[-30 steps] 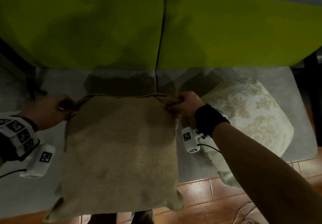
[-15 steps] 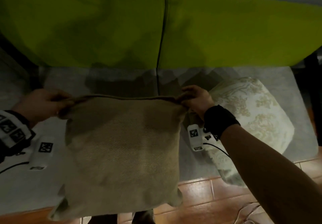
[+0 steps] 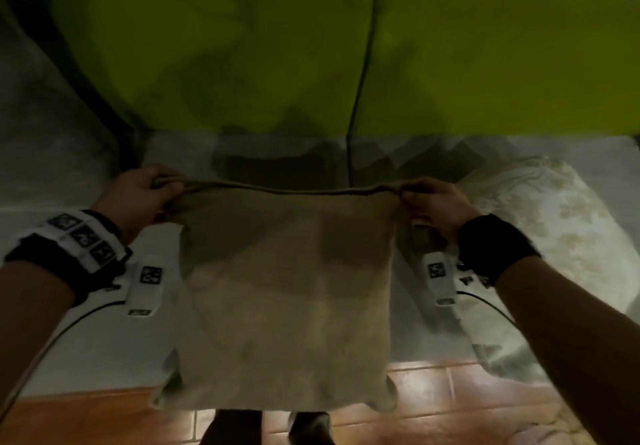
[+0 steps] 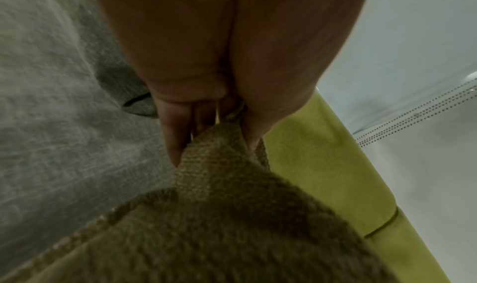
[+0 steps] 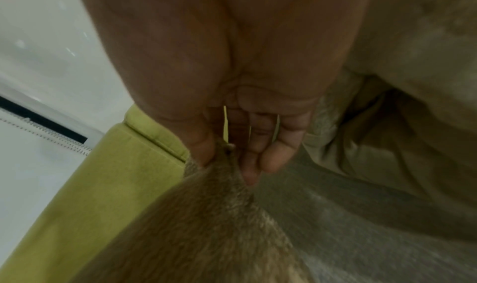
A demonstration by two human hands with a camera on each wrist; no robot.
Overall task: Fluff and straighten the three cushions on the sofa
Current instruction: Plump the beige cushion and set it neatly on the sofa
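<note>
A tan woven cushion point(image 3: 287, 292) hangs in front of the sofa, held up by its two top corners with the top edge pulled taut. My left hand point(image 3: 152, 191) pinches the top left corner point(image 4: 219, 144). My right hand point(image 3: 420, 198) pinches the top right corner point(image 5: 222, 171) between thumb and fingers. A pale floral cushion point(image 3: 540, 236) lies on the grey seat point(image 3: 79, 333) to the right of my right hand. A third cushion is not in view.
The sofa has two yellow-green back cushions point(image 3: 242, 49) split by a dark seam point(image 3: 362, 74). Its grey seat runs under the held cushion. Brown floor tiles point(image 3: 450, 410) lie at the bottom, and the person's feet point(image 3: 270, 427) stand below the cushion.
Both hands have moved apart, stretching the tan cushion's top edge straight. The cushion now hangs flatter and a little higher over the seat.
</note>
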